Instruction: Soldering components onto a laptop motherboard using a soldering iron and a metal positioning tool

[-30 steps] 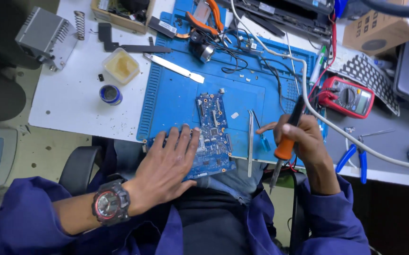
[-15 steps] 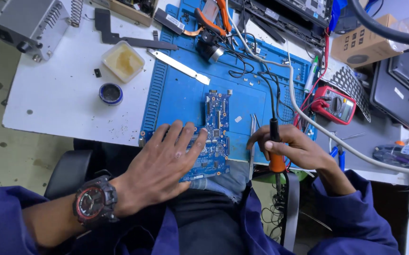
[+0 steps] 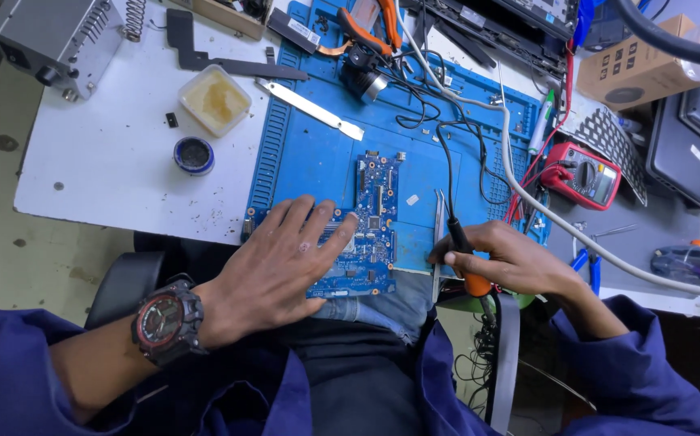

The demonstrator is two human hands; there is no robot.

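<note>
Lying at the near edge of the blue work mat (image 3: 317,153), the blue circuit board (image 3: 370,230) overhangs toward the person's lap. The left hand (image 3: 281,262) rests flat on the board's left part, fingers spread. Just right of the board, the right hand (image 3: 511,260) is closed around a soldering iron (image 3: 467,262) with an orange grip. Metal tweezers (image 3: 438,226) lie between board and iron. Farther right of the board sits a red multimeter (image 3: 580,176).
</note>
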